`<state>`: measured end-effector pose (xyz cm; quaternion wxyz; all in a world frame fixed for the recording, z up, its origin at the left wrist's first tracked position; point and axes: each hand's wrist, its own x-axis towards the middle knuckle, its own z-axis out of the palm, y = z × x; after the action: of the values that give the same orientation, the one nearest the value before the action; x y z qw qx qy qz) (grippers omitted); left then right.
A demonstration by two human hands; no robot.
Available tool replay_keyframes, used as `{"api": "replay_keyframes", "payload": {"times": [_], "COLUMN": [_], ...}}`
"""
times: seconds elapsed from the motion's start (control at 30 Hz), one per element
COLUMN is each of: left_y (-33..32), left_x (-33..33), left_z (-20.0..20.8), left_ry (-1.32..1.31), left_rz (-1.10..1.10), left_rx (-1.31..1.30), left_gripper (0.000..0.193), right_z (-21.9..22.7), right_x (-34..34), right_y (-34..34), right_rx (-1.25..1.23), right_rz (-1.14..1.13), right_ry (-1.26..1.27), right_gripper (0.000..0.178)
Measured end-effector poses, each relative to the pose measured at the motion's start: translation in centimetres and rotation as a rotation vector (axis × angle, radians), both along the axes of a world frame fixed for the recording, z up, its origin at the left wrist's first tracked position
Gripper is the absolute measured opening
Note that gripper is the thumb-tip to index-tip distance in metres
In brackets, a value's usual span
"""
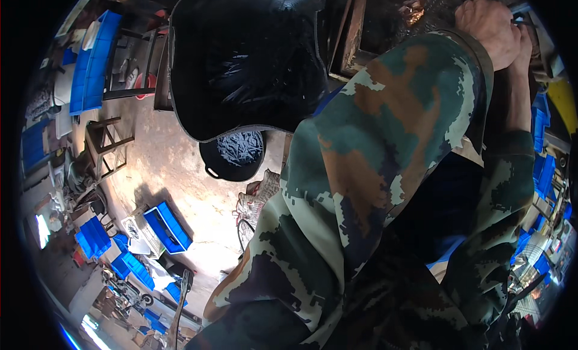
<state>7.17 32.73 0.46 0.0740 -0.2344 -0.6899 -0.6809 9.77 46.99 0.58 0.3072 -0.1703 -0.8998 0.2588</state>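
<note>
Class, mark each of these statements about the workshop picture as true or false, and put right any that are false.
1. The sleeve has a camouflage pattern. True.
2. The hands are at the upper right of the picture. True.
3. The crates on the floor are red. False: they are blue.
4. A big black bin sits at the top of the picture. True.
5. The small black tub below the bin is empty. False: it holds many small thin pieces.
6. The hands rest on a blue crate. False: they are together by a metal frame, far from the crates.
</note>
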Motion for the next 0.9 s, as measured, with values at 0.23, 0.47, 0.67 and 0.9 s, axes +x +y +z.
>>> {"api": "replay_keyframes", "payload": {"times": [0.23, 0.47, 0.67, 0.9], "left_y": [-3.7, -5.4, -4.9, -4.4], "left_x": [-1.0, -0.6, -0.9, -1.1], "left_z": [2.8, 3.4, 3.6, 2.7], "left_ry": [-0.056, -0.067, 0.001, 0.134], "left_rz": [-0.315, -0.299, -0.303, -0.237], "left_rx": [-0.133, -0.135, -0.166, -0.008], "left_gripper": [0.032, 0.033, 0.029, 0.026], "right_z": [-1.1, -1.1, -2.1, 0.3], "right_x": [0.4, 0.0, 0.1, -1.0], "right_y": [4.2, 2.9, 4.7, -3.5], "right_rx": [0.002, 0.090, -0.217, -0.432], "right_rz": [0.044, 0.013, 0.200, 0.205], "right_ry": [0.045, 0.012, 0.175, 0.293], "right_gripper": [0.033, 0.032, 0.021, 0.003]}}
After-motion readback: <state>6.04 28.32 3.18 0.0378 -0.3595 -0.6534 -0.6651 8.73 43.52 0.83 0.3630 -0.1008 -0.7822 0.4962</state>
